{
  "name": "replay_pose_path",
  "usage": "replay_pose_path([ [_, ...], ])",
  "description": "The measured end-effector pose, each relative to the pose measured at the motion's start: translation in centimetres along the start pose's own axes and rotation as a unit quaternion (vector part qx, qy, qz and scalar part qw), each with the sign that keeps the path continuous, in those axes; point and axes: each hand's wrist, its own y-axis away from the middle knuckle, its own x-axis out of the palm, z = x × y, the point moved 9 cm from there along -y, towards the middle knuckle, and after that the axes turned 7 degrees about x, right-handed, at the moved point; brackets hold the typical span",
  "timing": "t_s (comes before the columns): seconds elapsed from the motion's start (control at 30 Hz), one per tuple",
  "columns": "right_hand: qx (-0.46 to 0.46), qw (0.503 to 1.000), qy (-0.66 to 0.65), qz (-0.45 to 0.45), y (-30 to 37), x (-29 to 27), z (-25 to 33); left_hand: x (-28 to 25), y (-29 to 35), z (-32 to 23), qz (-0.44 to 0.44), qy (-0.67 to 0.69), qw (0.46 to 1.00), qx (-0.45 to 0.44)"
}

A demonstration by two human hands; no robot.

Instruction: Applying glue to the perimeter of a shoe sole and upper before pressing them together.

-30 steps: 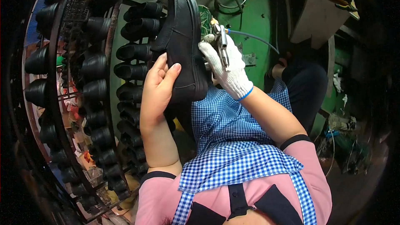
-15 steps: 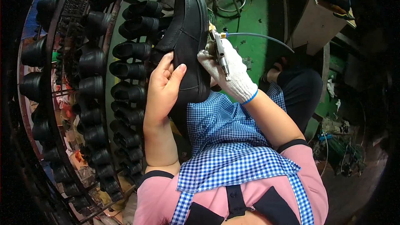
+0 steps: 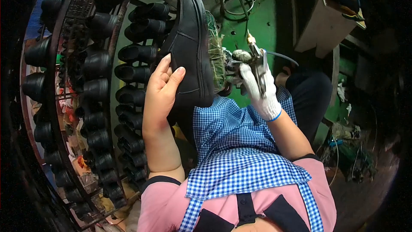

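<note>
left hand (image 3: 164,88) grips one black shoe (image 3: 189,51), seemingly unfinished, beside the rack's (image 3: 61,19) right edge; right hand (image 3: 269,88) clasps a hose-fed gun (image 3: 259,62) apart from it.

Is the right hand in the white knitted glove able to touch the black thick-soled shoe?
Probably yes: the right hand is nearby, and much of the black shoe looks uncovered. But that hand grips a silver metal tool, and a greenish wrapped block shows between hand and shoe.

green bundle (image 3: 217,62): partly behind black shoe (image 3: 191,56) | pink shirt (image 3: 159,199): cut by lower edge
</note>
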Motion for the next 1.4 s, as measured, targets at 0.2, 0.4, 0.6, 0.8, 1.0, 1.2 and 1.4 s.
replay_pose_path([
  [0.2,-0.332,0.924,0.149,0.116,4.9,3.2,4.7,0.6,1.0,0.4,0.02,-0.041,0.999,0.019],
  [0.4,-0.369,0.877,0.262,0.164,6.5,4.4,4.6,0.6,1.3,1.5,0.012,-0.116,0.993,0.025],
  [0.6,-0.336,0.869,0.343,0.123,4.5,5.6,5.0,0.0,0.7,2.0,0.028,-0.181,0.983,0.031],
  [0.8,-0.253,0.957,0.13,0.055,1.5,2.0,3.2,0.2,1.2,1.6,0.032,-0.129,0.991,0.014],
  [1.0,-0.015,0.995,0.09,-0.046,-1.3,-0.7,-2.8,-1.0,2.5,-1.2,-0.018,-0.063,0.997,0.037],
  [1.2,-0.009,0.972,0.233,0.018,-2.9,-0.4,-6.7,0.2,2.7,1.1,0.115,-0.361,0.925,0.023],
  [1.4,0.0,0.975,0.199,0.099,-3.4,0.2,-11.6,1.0,1.8,2.6,0.059,-0.084,0.995,-0.009],
])
